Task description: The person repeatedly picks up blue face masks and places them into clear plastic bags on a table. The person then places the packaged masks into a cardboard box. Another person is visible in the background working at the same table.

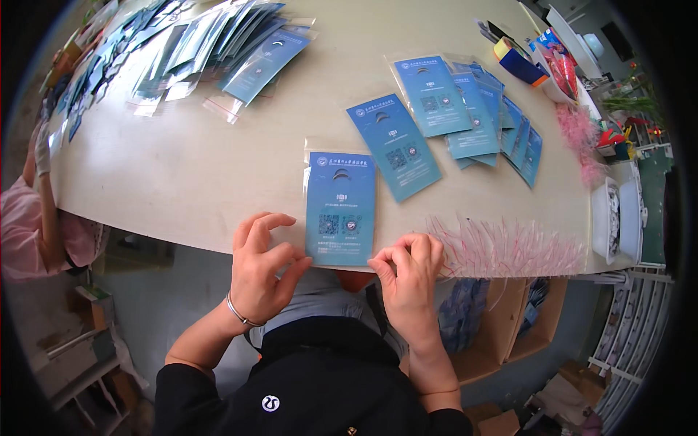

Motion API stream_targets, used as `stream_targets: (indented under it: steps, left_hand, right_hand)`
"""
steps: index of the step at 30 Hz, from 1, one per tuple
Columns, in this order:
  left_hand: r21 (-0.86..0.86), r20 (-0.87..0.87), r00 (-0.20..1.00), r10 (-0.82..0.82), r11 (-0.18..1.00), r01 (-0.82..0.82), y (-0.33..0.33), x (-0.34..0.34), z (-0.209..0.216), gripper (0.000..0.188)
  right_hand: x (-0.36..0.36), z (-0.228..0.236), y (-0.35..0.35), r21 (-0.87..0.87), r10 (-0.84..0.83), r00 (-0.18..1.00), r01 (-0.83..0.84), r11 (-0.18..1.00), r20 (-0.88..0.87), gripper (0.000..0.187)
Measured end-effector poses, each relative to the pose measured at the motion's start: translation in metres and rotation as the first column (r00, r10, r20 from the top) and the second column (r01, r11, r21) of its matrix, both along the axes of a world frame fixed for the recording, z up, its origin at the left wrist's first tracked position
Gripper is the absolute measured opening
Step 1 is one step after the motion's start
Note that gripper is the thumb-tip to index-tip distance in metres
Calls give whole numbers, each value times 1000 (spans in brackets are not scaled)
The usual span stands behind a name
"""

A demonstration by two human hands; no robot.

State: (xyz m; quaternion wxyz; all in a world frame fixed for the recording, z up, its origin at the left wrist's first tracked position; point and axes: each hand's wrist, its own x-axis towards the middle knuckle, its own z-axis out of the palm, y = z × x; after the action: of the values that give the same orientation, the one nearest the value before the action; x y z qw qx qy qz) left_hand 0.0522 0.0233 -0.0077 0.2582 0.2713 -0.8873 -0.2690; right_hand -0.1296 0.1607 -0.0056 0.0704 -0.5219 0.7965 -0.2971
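At the table edge (174,242), left fingers (290,253) and right fingers (399,256) at a blue packet (342,185), clamping unclear, open tabletop (196,163) leftward

The left forearm (205,331) is angled up and inward; the right forearm (432,367) is held more steeply. The left hand (262,254) is arched, its fingers bent and spread. The right hand (414,272) is turned inward, its fingers curled.

Glossy plastic-sleeved card (340,209), smooth tabletop (218,167), shiny metal bangle (236,312), matt shirt (327,385)
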Motion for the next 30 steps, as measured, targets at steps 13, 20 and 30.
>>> stream_targets:
  steps: [13,20,30]
  left_hand:
    - [-104,65,994,87,991,-80,18,-11,3,36]
    - [-289,135,984,-120,945,154,23,-16,-14,47]
    - [-279,-6,996,-83,957,78,10,-9,-20,39]
  right_hand:
    - [6,13,-10,80,-118,991,113,990,60,15]
    - [21,-5,-10,-104,-187,982,183,977,-22,12]
    - [28,-11,-2,-61,129,911,-165,984,-391,31]
